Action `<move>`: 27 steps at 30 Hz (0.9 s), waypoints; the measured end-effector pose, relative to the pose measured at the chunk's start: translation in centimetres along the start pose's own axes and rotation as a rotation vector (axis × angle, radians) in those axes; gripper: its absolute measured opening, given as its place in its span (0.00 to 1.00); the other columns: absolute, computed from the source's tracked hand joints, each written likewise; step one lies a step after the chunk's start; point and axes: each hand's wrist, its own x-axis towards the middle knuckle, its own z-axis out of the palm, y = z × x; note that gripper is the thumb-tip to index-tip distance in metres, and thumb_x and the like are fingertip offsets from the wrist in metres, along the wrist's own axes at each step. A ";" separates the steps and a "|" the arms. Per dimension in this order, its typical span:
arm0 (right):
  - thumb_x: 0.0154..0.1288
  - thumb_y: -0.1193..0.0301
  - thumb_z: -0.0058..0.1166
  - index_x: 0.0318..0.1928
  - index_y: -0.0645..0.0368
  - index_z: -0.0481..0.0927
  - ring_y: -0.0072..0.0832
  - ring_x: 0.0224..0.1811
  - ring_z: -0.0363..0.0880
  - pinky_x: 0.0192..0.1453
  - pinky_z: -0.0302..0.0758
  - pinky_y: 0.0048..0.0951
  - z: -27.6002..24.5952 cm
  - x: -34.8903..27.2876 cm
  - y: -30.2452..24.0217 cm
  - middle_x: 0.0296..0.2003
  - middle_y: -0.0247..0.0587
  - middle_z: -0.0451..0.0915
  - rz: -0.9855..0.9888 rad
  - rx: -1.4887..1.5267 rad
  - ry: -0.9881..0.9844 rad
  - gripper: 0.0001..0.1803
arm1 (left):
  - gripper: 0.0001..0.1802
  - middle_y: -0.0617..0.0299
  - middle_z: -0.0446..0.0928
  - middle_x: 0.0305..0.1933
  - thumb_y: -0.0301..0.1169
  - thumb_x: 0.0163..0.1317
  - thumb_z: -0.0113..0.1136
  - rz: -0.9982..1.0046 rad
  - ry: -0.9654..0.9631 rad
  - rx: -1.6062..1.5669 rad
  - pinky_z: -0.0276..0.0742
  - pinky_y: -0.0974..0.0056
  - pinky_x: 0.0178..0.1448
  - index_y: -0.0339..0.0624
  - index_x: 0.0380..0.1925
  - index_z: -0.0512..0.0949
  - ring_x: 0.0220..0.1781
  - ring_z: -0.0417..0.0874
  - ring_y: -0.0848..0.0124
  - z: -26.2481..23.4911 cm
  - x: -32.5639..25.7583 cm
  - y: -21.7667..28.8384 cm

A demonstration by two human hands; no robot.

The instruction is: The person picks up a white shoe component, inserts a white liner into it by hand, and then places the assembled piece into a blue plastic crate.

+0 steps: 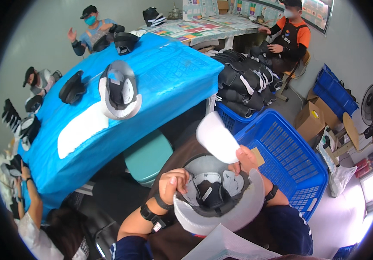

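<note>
My left hand (172, 184) grips the rim of an upturned grey and white cap (214, 197) held over my lap, its dark inside facing up. My right hand (246, 158) pinches a white curved cardboard insert (216, 136) at the cap's far edge, with a small tan tag beside the fingers. Both wrists carry black straps. A second upturned grey cap (119, 91) lies on the blue table cover (169, 78) ahead of me.
A blue plastic basket (288, 160) stands at my right; another behind it holds a pile of black caps (245, 84). A teal stool (147, 156) sits under the table. Several other people sit around the table. Cardboard boxes (310, 121) and a fan (372, 106) are at the right.
</note>
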 end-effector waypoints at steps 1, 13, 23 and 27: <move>0.68 0.63 0.33 0.32 0.63 0.67 0.18 0.12 0.60 0.21 0.60 0.19 0.2 0.0 0.1 0.11 0.33 0.63 -0.110 0.004 -0.019 0.16 | 0.29 0.58 0.67 0.08 0.38 0.63 0.32 0.095 -0.052 0.050 0.66 0.65 0.24 0.39 0.03 0.64 0.13 0.65 0.69 0.3 0.3 0.5; 0.68 0.66 0.35 0.29 0.63 0.67 0.17 0.12 0.61 0.20 0.61 0.19 -0.6 -0.3 1.6 0.11 0.31 0.64 -0.109 -0.107 -0.002 0.15 | 0.25 0.58 0.65 0.11 0.33 0.62 0.37 -0.038 -0.196 0.029 0.63 0.64 0.30 0.37 0.06 0.64 0.19 0.66 0.63 -0.5 0.1 -0.9; 0.62 0.67 0.47 0.22 0.63 0.74 0.17 0.17 0.69 0.22 0.65 0.17 0.1 0.3 -1.4 0.15 0.33 0.72 -0.030 -0.501 -0.121 0.14 | 0.31 0.61 0.67 0.15 0.47 0.67 0.26 -0.614 -0.041 -0.112 0.69 0.65 0.43 0.38 0.14 0.67 0.26 0.71 0.69 -2.6 0.1 -1.3; 0.59 0.69 0.49 0.23 0.64 0.75 0.18 0.17 0.71 0.21 0.66 0.18 -0.5 0.7 -0.6 0.15 0.35 0.74 -0.038 -0.564 -0.110 0.12 | 0.13 0.65 0.67 0.18 0.36 0.63 0.47 -0.614 0.146 -0.091 0.69 0.74 0.26 0.40 0.23 0.64 0.14 0.67 0.81 -1.7 -0.2 -1.4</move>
